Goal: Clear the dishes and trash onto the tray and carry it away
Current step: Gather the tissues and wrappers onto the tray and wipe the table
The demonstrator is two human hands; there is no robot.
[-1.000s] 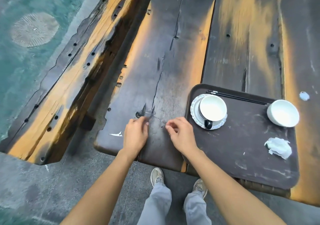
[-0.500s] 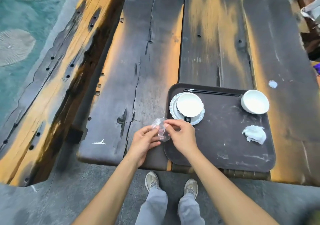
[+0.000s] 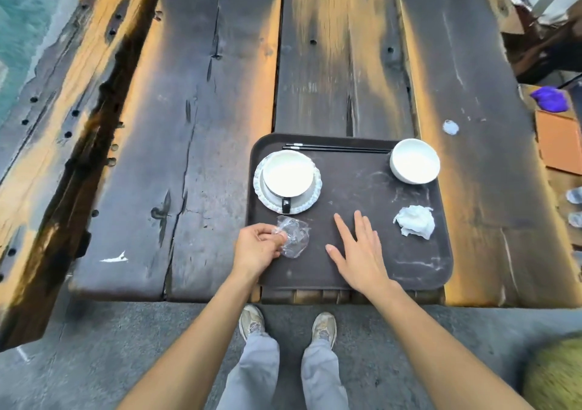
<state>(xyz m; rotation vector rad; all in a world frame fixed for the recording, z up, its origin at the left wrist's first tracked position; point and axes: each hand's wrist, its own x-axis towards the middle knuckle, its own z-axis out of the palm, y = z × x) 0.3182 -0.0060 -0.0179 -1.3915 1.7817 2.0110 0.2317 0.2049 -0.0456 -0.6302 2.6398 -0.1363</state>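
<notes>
A dark brown tray (image 3: 362,189) lies at the near edge of the wooden table (image 3: 195,126). On it stand a white cup on a saucer (image 3: 287,179) at the back left, a white bowl (image 3: 414,160) at the back right, black chopsticks (image 3: 337,148) along the far rim and a crumpled white napkin (image 3: 415,225). My left hand (image 3: 256,249) pinches a clear plastic wrapper (image 3: 294,235) over the tray's near left corner. My right hand (image 3: 359,250) hovers flat over the tray's middle, fingers spread, holding nothing.
A wooden bench (image 3: 53,145) runs along the table's left side. A small white spot (image 3: 450,127) marks the table right of the tray. A cardboard box (image 3: 559,140) and a purple object (image 3: 549,98) lie at the far right. My shoes (image 3: 285,323) stand on grey pavement below.
Both hands picked the wrapper off the table left of the tray. My left hand has carried it over the tray's corner; my right hand has let go and opened above the tray.
</notes>
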